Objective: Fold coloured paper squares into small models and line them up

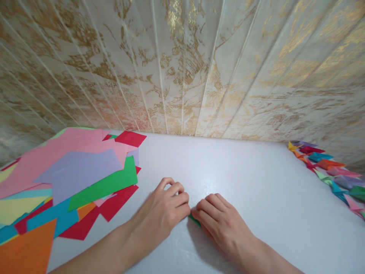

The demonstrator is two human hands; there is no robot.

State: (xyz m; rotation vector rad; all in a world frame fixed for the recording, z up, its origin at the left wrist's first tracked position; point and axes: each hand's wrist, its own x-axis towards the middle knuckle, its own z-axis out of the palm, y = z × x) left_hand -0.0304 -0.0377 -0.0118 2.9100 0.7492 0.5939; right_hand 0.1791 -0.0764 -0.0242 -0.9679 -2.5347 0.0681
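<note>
White tabletop (242, 179) up against a wall (182, 64) with gold marks. Both hands low in the middle, knuckles nearly touching. Left hand (165, 207) with fingers (178, 190) curled in tight. Right hand (219, 224) with fingers (208, 209) bent down too, pressing on a small green paper (194, 219) (only a tiny corner showing, just between the two hands). Big messy pile of coloured paper sheets (65, 182) off to the left. Row of little folded paper shapes (330, 171) along the right edge.

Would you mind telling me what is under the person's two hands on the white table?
Between the left hand and right hand, only a sliver of green paper shows; the rest, and its shape, is covered.
</note>
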